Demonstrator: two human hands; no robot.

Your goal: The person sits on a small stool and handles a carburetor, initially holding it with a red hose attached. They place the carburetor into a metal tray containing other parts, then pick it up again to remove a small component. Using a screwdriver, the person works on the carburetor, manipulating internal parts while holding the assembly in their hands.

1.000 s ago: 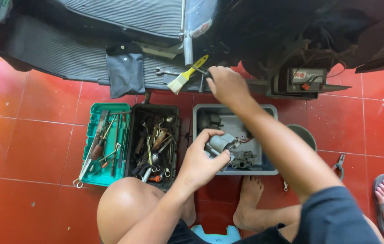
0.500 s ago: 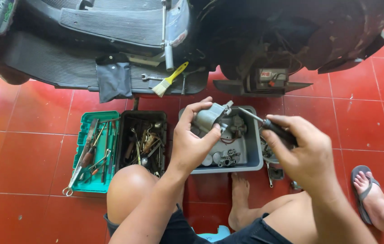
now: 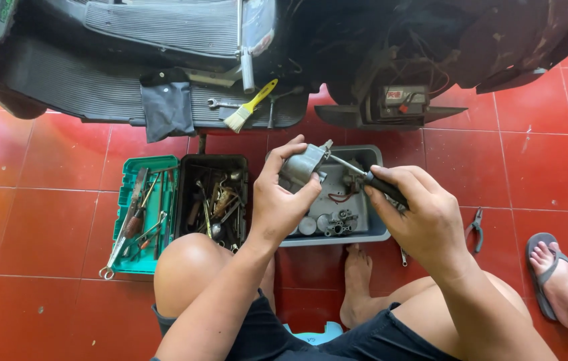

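Grey metal part (image 3: 302, 166): we clasp it in our left hand (image 3: 282, 200); right hand (image 3: 424, 217) closed on screwdriver (image 3: 364, 177). Keep tip seated squarely, part steady over grey tray (image 3: 377, 230).

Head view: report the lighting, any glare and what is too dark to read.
Head view: even daylight, sharp on both hands; soft sheen on the red floor tiles; the dark machine underside sinks into shadow, its wiring hard to read; the grey metal part is evenly lit.
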